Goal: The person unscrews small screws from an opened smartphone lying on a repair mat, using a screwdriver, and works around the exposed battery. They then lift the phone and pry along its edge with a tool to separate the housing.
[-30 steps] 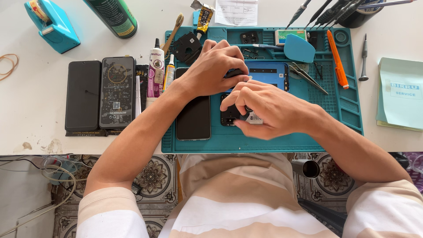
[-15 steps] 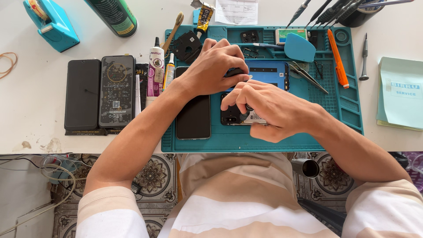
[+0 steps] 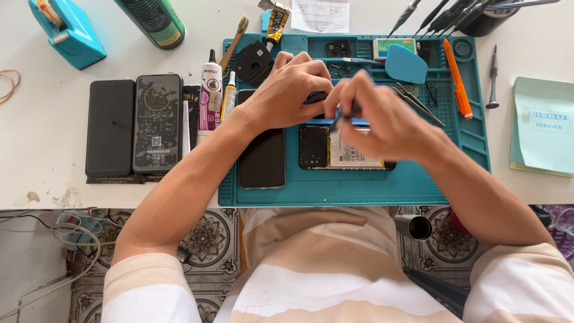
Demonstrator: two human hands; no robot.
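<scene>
Overhead view of a phone repair bench. The left hand [image 3: 293, 90] and the right hand [image 3: 382, 116] meet above the middle of a teal silicone work mat [image 3: 359, 188], fingers curled and pinched together around a small dark part [image 3: 350, 110] held between them; its exact nature is too small to tell. Directly below the hands lies an opened phone [image 3: 341, 148], back cover off, showing a black upper shield and a pale battery, resting flat on the mat. Just beside it to the left lies a black display panel [image 3: 262, 158], also on the mat. Further left, off the mat on the white table [image 3: 36, 149], two more dark phones [image 3: 133, 124] lie side by side, next to upright glue tubes [image 3: 210, 98]. An orange pry tool [image 3: 457, 81] and a blue triangular pick [image 3: 406, 64] sit in the mat's upper right trays. A pale green notepad [image 3: 544, 127] lies at the far right, and a blue tape dispenser [image 3: 67, 30] occupies the upper left corner.
</scene>
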